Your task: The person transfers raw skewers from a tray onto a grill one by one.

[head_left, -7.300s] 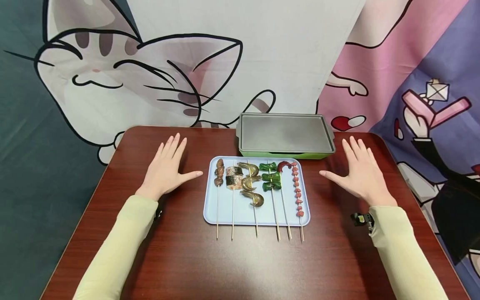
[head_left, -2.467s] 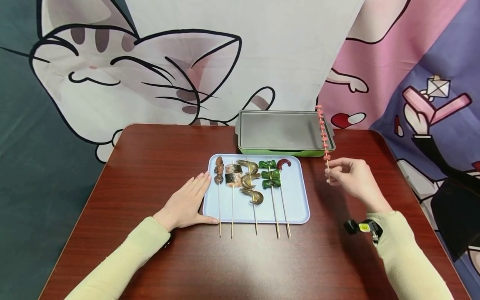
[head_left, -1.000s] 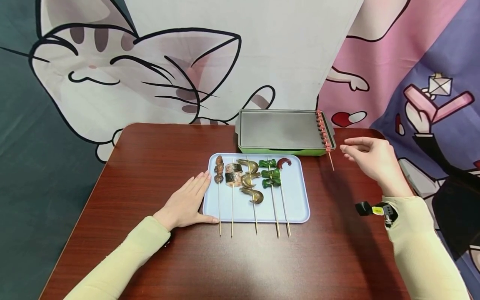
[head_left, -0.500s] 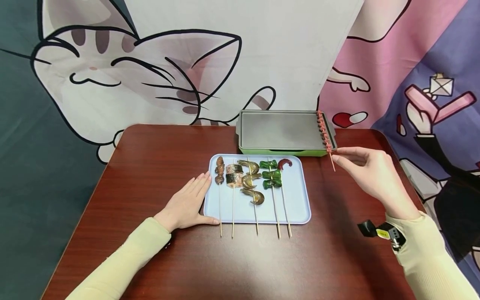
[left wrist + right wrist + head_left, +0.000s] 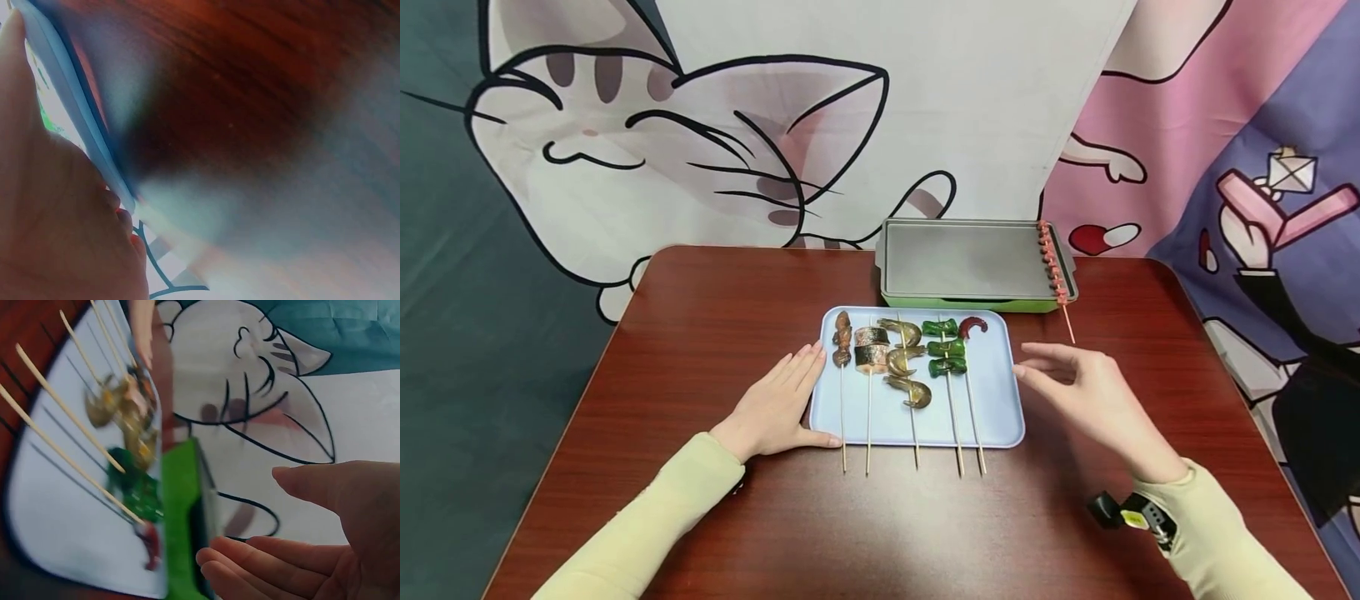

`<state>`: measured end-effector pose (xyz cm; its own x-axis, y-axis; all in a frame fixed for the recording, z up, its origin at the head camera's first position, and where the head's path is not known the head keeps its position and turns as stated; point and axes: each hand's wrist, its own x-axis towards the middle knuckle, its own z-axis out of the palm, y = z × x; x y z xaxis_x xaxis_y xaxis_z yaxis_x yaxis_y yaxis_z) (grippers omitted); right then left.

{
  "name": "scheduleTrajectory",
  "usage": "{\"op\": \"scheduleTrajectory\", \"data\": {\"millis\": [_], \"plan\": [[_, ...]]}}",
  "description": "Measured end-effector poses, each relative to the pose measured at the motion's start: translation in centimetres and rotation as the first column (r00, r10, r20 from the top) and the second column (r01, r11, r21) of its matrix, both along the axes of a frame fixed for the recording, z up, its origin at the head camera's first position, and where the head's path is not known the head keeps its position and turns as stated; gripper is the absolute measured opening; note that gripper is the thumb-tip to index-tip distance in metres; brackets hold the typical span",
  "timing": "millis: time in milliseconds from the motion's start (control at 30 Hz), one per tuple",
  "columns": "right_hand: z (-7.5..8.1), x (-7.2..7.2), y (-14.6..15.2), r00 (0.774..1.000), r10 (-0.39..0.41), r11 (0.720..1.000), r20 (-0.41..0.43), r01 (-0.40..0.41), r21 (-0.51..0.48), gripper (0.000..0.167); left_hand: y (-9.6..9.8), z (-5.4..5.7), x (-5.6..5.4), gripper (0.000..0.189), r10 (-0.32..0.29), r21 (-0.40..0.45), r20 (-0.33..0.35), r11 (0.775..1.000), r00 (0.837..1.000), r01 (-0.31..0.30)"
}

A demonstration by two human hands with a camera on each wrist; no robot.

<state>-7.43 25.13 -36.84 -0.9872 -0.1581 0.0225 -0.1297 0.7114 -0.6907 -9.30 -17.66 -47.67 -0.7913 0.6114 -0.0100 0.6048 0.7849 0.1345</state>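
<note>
My left hand (image 5: 775, 404) lies with straight fingers along the left edge of a light blue tray (image 5: 992, 417), its thumb at the near corner by a skewer of brown meat pieces (image 5: 842, 340). My right hand (image 5: 1078, 396) is at the tray's right side, holding nothing, thumb and fingers apart in the right wrist view. Nearest to it on the tray are a curled dark red tentacle skewer (image 5: 973, 326) and a green pepper skewer (image 5: 947, 348). A skewer of small pink pieces (image 5: 1051, 262) lies along the right end of a grey grill plate (image 5: 962, 258), its stick overhanging the front.
Also on the tray are a shrimp skewer (image 5: 910, 392) and a fish-chunk skewer (image 5: 871, 350), sticks over the near rim. The grill's green base (image 5: 970, 305) stands behind the tray on the brown table (image 5: 700, 300). A cat-print cloth (image 5: 760, 125) hangs behind.
The pink skewer has gone from the tray to the grill plate, and my right hand has let go of it and come back toward the tray. My left hand has moved onto the tray's edge.
</note>
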Motion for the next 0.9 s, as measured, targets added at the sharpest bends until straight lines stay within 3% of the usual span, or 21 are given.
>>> {"op": "scheduleTrajectory", "data": {"millis": [400, 600, 900], "plan": [[-5.1, 0.7, -2.2, 0.977, 0.092, 0.994, 0.195, -0.077, -0.082, 0.049, 0.3, 0.8, 0.1, 0.126, -0.003, 0.002, 0.004, 1.000, 1.000, 0.003], [-7.0, 0.7, -3.2, 0.966, 0.125, 0.988, 0.228, -0.100, -0.115, 0.046, 0.4, 1.2, 0.1, 0.126, 0.001, -0.005, 0.022, 1.000, 1.000, 0.000], [-8.5, 1.1, -4.0, 0.973, 0.102, 0.984, 0.207, -0.068, -0.167, 0.051, 0.4, 1.3, 0.2, 0.127, 0.000, -0.008, 0.024, 1.000, 1.000, 0.000]]}}
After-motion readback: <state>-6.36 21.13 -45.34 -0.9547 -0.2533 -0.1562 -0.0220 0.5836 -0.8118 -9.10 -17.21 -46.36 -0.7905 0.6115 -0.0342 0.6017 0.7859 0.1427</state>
